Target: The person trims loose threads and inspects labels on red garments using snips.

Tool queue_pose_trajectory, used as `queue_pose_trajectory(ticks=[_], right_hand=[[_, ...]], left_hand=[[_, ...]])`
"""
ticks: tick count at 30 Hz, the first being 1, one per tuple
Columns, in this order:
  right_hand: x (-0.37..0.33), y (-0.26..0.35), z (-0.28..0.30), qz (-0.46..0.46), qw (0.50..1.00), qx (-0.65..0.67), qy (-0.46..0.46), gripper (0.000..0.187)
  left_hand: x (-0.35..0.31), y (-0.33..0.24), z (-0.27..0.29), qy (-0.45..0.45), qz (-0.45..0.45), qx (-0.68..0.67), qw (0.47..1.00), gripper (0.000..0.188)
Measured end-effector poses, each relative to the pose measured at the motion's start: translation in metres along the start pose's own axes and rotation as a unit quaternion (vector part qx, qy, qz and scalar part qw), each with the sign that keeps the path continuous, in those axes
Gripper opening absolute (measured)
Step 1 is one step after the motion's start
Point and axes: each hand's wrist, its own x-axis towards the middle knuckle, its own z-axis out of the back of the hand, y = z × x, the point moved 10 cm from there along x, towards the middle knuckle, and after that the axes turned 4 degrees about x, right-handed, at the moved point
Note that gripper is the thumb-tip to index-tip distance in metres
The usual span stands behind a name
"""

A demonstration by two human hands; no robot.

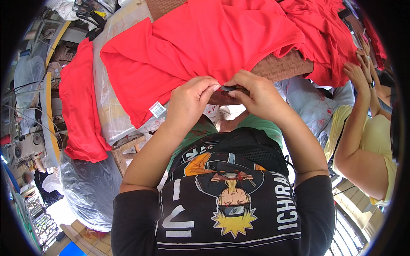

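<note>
Both hands pinch the near hem of the red shirt (205, 42) spread over the tabletop (284, 66). Left hand (190, 102) grips cloth, right hand (256, 96) holds cloth w/ a small dark tool (232, 88). 2nd red shirt (79, 106) hangs off the left edge.

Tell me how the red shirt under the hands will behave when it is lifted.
The red shirt is probably floppy: it drapes and creases over the woven board. Likely light, since both hands, left hand and right hand, pinch its hem with fingertips. It would sag, not hold shape.
</note>
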Motion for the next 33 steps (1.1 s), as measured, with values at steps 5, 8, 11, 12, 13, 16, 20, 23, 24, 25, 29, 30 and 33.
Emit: queue_pose_trajectory(ticks=[5, 8, 11, 12, 13, 16, 20, 23, 24, 25, 29, 30, 33], right_hand=[[0.0, 0.001, 0.007, -0.024, 0.999, -0.048, -0.003, 0.019], [-0.001, 0.004, 0.025, -0.027, 0.998, -0.029, -0.058, 0.021], [-0.003, 0.0, 0.037, -0.059, 0.995, -0.002, -0.083, 0.023], [-0.004, -0.003, 0.039, -0.075, 0.994, 0.003, -0.084, 0.024], [-0.005, -0.002, 0.04, -0.068, 0.994, 0.003, -0.088, 0.024], [-0.006, -0.002, 0.04, -0.052, 0.994, 0.004, -0.099, 0.024], [-0.007, -0.002, 0.039, -0.053, 0.994, 0.014, -0.099, 0.025], [-0.007, -0.003, 0.037, -0.062, 0.994, 0.019, -0.093, 0.026], [-0.007, -0.004, 0.036, -0.065, 0.994, 0.02, -0.091, 0.026], [-0.007, -0.002, 0.034, -0.061, 0.995, 0.021, -0.079, 0.027], [-0.006, 0.001, 0.024, -0.024, 0.998, 0.018, -0.052, 0.026], [-0.005, 0.001, 0.02, -0.009, 0.999, 0.015, -0.05, 0.025], [-0.001, -0.008, 0.01, -0.003, 0.998, -0.009, -0.056, 0.021]], left_hand=[[-0.001, -0.024, 0.012, 0.064, -0.103, -0.06, 0.991, 0.014], [-0.004, -0.018, 0.018, 0.074, -0.083, -0.036, 0.993, 0.021], [-0.008, 0.0, 0.013, 0.061, -0.005, 0.01, 0.998, 0.016], [-0.01, 0.005, 0.008, 0.056, 0.02, 0.022, 0.998, 0.013], [-0.012, 0.004, 0.005, 0.04, 0.016, 0.031, 0.999, 0.013], [-0.015, -0.002, -0.005, -0.006, -0.001, 0.054, 0.999, 0.016], [-0.013, -0.002, -0.012, -0.032, 0.011, 0.063, 0.997, 0.017], [-0.012, -0.002, -0.014, -0.053, 0.001, 0.077, 0.996, 0.016], [-0.013, -0.001, -0.015, -0.061, -0.001, 0.076, 0.995, 0.016], [-0.013, 0.0, -0.014, -0.069, -0.002, 0.075, 0.995, 0.015], [-0.019, 0.009, -0.013, -0.054, 0.041, 0.005, 0.998, 0.012], [-0.02, 0.006, -0.011, -0.048, 0.038, 0.002, 0.998, 0.011], [-0.016, -0.022, 0.0, -0.043, -0.078, 0.095, 0.992, 0.008]])
